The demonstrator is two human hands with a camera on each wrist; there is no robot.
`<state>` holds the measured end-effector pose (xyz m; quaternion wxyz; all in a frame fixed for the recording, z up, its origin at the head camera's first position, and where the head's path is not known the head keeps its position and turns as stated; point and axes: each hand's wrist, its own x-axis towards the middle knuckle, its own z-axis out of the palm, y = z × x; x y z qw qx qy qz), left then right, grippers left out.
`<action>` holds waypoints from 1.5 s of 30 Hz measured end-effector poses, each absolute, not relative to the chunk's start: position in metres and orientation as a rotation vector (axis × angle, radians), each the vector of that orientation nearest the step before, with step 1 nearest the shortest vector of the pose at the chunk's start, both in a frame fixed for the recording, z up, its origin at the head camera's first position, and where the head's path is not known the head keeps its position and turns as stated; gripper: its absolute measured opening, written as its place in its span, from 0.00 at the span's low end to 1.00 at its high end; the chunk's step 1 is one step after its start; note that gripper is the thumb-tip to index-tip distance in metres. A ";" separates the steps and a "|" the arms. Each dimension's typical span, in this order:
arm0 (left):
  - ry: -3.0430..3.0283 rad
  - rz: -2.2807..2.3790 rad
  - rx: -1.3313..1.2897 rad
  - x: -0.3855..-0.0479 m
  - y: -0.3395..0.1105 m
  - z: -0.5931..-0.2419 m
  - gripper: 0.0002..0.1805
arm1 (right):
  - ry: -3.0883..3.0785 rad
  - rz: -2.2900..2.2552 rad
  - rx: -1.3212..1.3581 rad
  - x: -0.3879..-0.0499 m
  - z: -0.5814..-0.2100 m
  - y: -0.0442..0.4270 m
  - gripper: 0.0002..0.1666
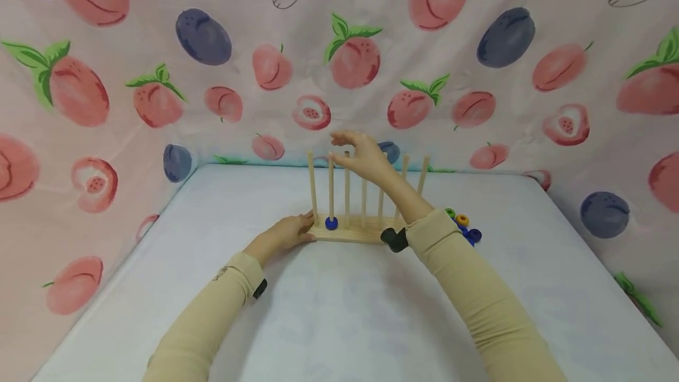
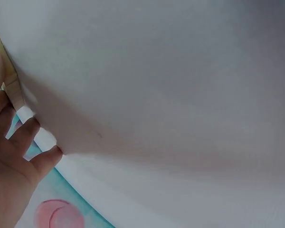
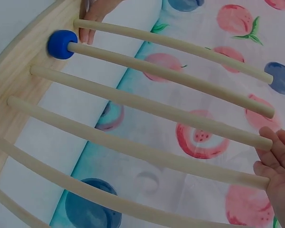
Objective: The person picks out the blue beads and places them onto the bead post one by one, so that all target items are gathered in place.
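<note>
A wooden stand (image 1: 347, 234) with a row of several upright pegs sits on the table. One blue bead (image 1: 331, 224) rests at the foot of the second peg from the left; the right wrist view shows this bead (image 3: 59, 45) threaded on its peg against the base. My left hand (image 1: 289, 231) grips the stand's left end, thumb at the front and fingers behind. In the left wrist view, part of that hand (image 2: 14, 166) touches the base's edge. Close to the peg tops, my right hand (image 1: 367, 159) is raised with fingers apart, holding nothing.
To the right of the stand lies a small group of loose beads, among them a green bead (image 1: 450, 213), an orange bead (image 1: 462, 220) and a dark purple bead (image 1: 474, 235). My right forearm partly covers them. A fruit-patterned cloth (image 1: 270, 69) hangs behind the white table (image 1: 318, 311).
</note>
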<state>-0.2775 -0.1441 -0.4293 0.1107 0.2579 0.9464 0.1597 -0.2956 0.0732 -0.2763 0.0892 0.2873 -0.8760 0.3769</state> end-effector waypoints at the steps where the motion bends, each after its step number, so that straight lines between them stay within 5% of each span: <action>1: 2.781 0.468 0.750 -0.278 -0.145 -0.429 0.32 | -2.593 1.140 0.845 -0.295 -0.277 0.072 0.29; 25: 2.803 0.472 0.735 -0.279 -0.149 -0.433 0.31 | -2.186 1.326 0.773 -0.260 -0.300 0.091 0.24; 45: 2.803 0.452 0.730 -0.279 -0.144 -0.431 0.33 | -2.240 1.184 0.876 -0.238 -0.333 0.155 0.20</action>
